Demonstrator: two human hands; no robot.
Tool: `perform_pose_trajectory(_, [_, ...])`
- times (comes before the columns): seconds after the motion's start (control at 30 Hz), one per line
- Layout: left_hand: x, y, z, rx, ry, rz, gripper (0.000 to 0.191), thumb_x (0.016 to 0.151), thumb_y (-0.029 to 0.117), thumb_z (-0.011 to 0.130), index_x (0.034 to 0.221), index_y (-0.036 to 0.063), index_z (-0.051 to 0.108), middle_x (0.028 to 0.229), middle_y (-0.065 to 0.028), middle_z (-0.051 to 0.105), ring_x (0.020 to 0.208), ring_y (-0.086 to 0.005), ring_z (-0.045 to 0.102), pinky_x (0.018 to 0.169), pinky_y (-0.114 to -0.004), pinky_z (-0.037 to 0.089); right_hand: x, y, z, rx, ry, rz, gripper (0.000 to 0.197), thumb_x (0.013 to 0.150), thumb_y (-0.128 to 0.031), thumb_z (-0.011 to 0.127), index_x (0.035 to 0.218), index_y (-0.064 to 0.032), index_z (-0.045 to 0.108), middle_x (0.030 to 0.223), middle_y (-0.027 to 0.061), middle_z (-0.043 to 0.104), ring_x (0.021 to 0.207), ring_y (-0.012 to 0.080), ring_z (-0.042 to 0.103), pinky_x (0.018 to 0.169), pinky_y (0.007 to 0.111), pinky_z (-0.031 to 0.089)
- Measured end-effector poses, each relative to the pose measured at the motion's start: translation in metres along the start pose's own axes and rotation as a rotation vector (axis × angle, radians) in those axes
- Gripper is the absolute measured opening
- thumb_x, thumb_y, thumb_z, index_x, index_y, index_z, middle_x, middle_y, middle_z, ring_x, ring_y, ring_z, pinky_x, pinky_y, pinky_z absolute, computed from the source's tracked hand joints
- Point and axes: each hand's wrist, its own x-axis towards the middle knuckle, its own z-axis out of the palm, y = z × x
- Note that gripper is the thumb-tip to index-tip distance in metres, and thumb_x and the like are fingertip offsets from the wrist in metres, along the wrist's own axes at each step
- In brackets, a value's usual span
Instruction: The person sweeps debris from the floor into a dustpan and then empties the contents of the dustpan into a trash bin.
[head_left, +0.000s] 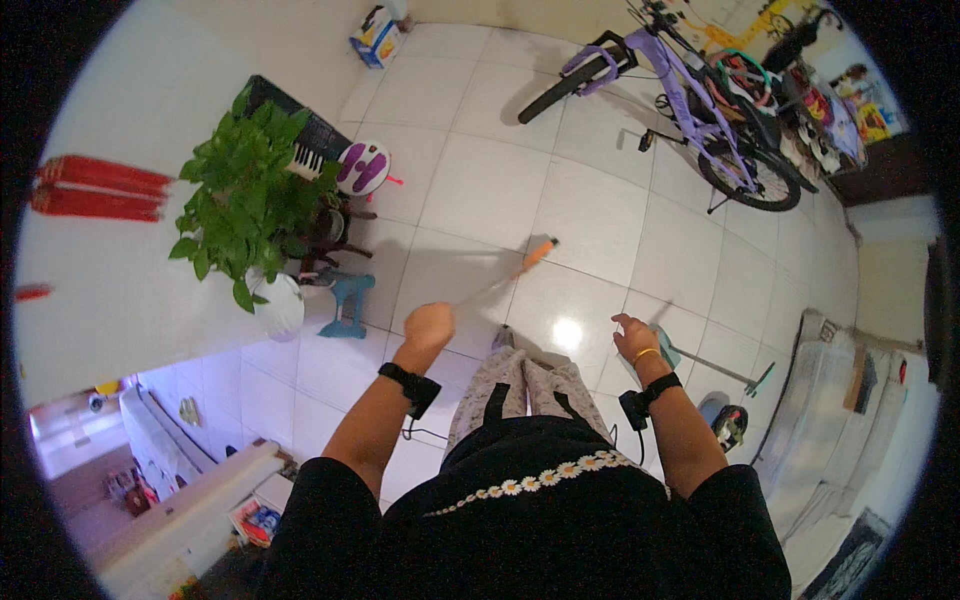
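Note:
My left hand (430, 325) is closed in a fist around the near end of a thin rod with an orange section (536, 256) and a dark tip. The rod slants up and away to the right above the tiled floor; its gripped end is hidden in my fist, and the picture is slightly blurred there. My right hand (634, 334) is held out at the right with its fingers apart and holds nothing. Beyond and below it, partly hidden by the wrist, a pale green dustpan (664, 346) with a long handle lies over the floor.
A purple bicycle (679, 97) stands at the upper right. To the left are a leafy potted plant (247, 187), a blue plastic stool (347, 304) and a round purple-and-white stool (364, 168). A covered sofa (817, 405) is at the right. Shoes (729, 426) rest near the dustpan.

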Motion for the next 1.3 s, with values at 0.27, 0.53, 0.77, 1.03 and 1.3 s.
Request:
perform_pose_trajectory(0.27, [0.079, -0.012, -0.04, 0.238, 0.107, -0.055, 0.014, 0.081, 0.011, 0.059, 0.08, 0.0049, 0.072, 0.081, -0.0165, 0.07, 0.077, -0.0356, 0.068, 0.064, -0.045, 0.054, -0.022, 0.024, 0.02, 0.073, 0.003, 0.166, 0.04, 0.087, -0.025, 0.061, 0.126, -0.0248, 0.053, 0.12, 0.0091, 0.062, 0.115, 0.0297, 0.057, 0.1, 0.064, 0.035])
perform_pose_trajectory(0.53, [0.071, 0.052, 0.017, 0.209, -0.143, 0.181, 0.021, 0.081, 0.012, 0.055, 0.086, 0.0031, 0.072, 0.089, -0.0184, 0.07, 0.084, -0.0371, 0.068, 0.069, -0.046, 0.054, -0.028, 0.037, 0.033, 0.134, 0.074, 0.167, 0.038, 0.087, -0.026, 0.06, 0.124, -0.0244, 0.053, 0.122, 0.0091, 0.062, 0.115, 0.0296, 0.057, 0.099, 0.064, 0.036])
perform_pose_trajectory(0.77, [0.07, 0.076, -0.022, 0.18, -0.237, 0.216, 0.021, 0.081, 0.013, 0.054, 0.086, 0.0019, 0.071, 0.09, -0.0195, 0.069, 0.084, -0.037, 0.068, 0.072, -0.047, 0.054, -0.022, 0.027, 0.023, 0.162, 0.17, 0.163, 0.037, 0.085, -0.025, 0.061, 0.121, -0.0221, 0.056, 0.116, 0.0081, 0.065, 0.112, 0.0302, 0.059, 0.094, 0.064, 0.038])
perform_pose_trajectory(1.03, [0.097, 0.047, -0.052, 0.227, 0.002, 0.085, 0.022, 0.085, 0.015, 0.054, 0.099, 0.0037, 0.068, 0.088, -0.0196, 0.069, 0.084, -0.0359, 0.068, 0.07, -0.047, 0.055, -0.039, 0.046, 0.039, 0.115, 0.036, 0.265, 0.037, 0.089, -0.027, 0.058, 0.125, -0.0256, 0.052, 0.119, 0.0091, 0.063, 0.115, 0.029, 0.058, 0.101, 0.061, 0.035])
perform_pose_trajectory(1.3, [0.142, 0.069, -0.023, 0.358, -0.053, -0.002, 0.015, 0.084, 0.011, 0.059, 0.087, 0.0047, 0.072, 0.09, -0.0168, 0.071, 0.084, -0.0342, 0.069, 0.068, -0.042, 0.056, -0.078, 0.084, 0.069, 0.209, 0.062, 0.376, 0.037, 0.087, -0.026, 0.06, 0.123, -0.0246, 0.054, 0.119, 0.008, 0.063, 0.114, 0.03, 0.058, 0.099, 0.064, 0.035])
